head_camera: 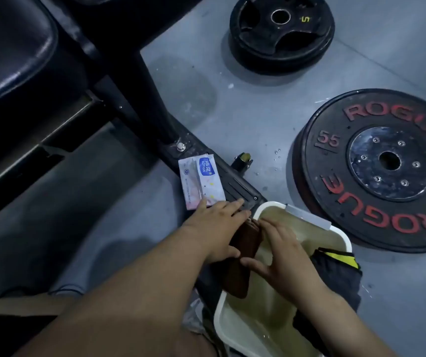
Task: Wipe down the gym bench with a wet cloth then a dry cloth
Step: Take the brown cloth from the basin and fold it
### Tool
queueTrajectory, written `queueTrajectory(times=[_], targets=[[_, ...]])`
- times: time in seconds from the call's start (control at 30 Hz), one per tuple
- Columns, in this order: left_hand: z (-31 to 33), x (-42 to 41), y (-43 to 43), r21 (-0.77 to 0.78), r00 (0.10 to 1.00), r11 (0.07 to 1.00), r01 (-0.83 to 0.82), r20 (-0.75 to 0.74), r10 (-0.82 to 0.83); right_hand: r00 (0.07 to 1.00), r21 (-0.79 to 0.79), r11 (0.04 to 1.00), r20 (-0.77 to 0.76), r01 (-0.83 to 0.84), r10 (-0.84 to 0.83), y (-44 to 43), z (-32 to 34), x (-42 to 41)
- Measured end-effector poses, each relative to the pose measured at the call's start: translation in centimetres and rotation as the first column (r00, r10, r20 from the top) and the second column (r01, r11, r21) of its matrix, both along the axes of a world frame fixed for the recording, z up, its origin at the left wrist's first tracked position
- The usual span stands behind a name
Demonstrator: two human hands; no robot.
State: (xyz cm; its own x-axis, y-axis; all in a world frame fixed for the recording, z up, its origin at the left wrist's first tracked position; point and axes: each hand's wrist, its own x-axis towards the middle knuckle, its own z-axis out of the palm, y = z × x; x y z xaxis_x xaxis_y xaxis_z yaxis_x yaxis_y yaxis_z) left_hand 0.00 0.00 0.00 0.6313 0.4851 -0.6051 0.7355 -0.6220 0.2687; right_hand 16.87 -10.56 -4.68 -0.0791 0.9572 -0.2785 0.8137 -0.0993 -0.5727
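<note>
A brown cloth (242, 251) hangs between my two hands over the near left rim of a white basin (346, 240) filled with murky water. My left hand (214, 228) holds the cloth from the left, thumb curled under it. My right hand (281, 251) presses against the cloth from the right, thumb meeting the left thumb. The black padded gym bench (13, 47) fills the upper left, and its black frame leg (152, 99) runs down to a foot plate beside the basin.
A packet of wipes (201, 181) lies on the bench foot just beyond my left hand. A dark cloth with a yellow patch (340, 269) drapes over the basin's right rim. A small black weight plate (281, 32) and a large Rogue 55 plate (382, 168) lie on the grey floor.
</note>
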Motion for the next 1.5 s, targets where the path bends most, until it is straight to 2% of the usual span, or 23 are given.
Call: queueTrajectory(times=[0.1,0.23,0.33,0.43,0.53,0.63,0.73,0.93,1.03,1.1,1.17,1.23,1.37,1.5], targets=[[0.4,0.4,0.6,-0.033,0.999,0.999,0.009,0.037,-0.008,0.993,0.012,0.998,-0.106,0.061,-0.059,0.4,0.5,0.2],[0.8,1.3,0.7,0.037,0.996,0.999,0.038,0.076,-0.041,0.987,-0.011,0.994,-0.112,0.111,-0.112,0.7,1.4,-0.3],[1.3,1.7,0.4,0.077,0.998,0.996,0.032,0.047,-0.036,0.983,-0.043,0.990,-0.115,0.137,-0.141,0.5,2.1,-0.5],[1.8,1.5,0.1,0.060,0.999,0.997,0.046,0.005,-0.046,0.981,-0.072,0.990,-0.142,0.124,-0.133,0.1,2.7,-0.4],[2.3,0.7,-0.3,0.108,0.997,0.991,0.074,0.012,-0.075,0.987,-0.068,0.996,-0.140,0.065,-0.074,-0.2,3.6,-0.2],[2.8,0.1,-1.0,0.127,0.996,0.992,0.022,0.081,-0.032,0.991,-0.048,0.998,-0.132,0.030,-0.036,-0.3,4.6,0.1],[3.9,-0.5,-1.6,0.065,0.994,0.998,-0.011,0.110,0.004,0.985,-0.010,1.000,-0.175,-0.014,0.012,-0.3,6.1,0.4],[10.2,-1.2,-2.4,-0.051,0.953,0.975,-0.214,0.206,0.220,0.979,0.046,0.999,-0.205,0.020,-0.010,-0.1,12.0,2.0],[13.9,-1.2,-2.2,-0.062,0.889,0.940,-0.336,0.308,0.339,0.945,0.096,0.990,-0.321,0.101,-0.065,0.7,16.7,2.5],[16.4,-1.4,-1.8,-0.043,0.861,0.928,-0.369,0.360,0.359,0.900,0.132,0.976,-0.423,0.174,-0.104,1.4,19.7,2.7],[18.9,-2.4,-1.1,-0.057,0.822,0.915,-0.399,0.421,0.384,0.808,0.137,0.962,-0.578,0.235,-0.115,2.2,22.3,2.4],[21.2,-3.5,-0.6,-0.130,0.744,0.887,-0.442,0.499,0.444,0.721,0.150,0.954,-0.688,0.260,-0.088,3.3,24.3,1.7],[25.3,-6.8,0.6,-0.201,0.502,0.797,-0.570,0.683,0.531,0.702,0.301,0.920,-0.711,0.253,0.040,6.3,28.6,-1.1],[28.7,-10.8,1.8,-0.211,0.270,0.674,-0.708,0.801,0.534,0.787,0.513,0.837,-0.589,0.189,0.184,10.7,31.7,-4.7]])
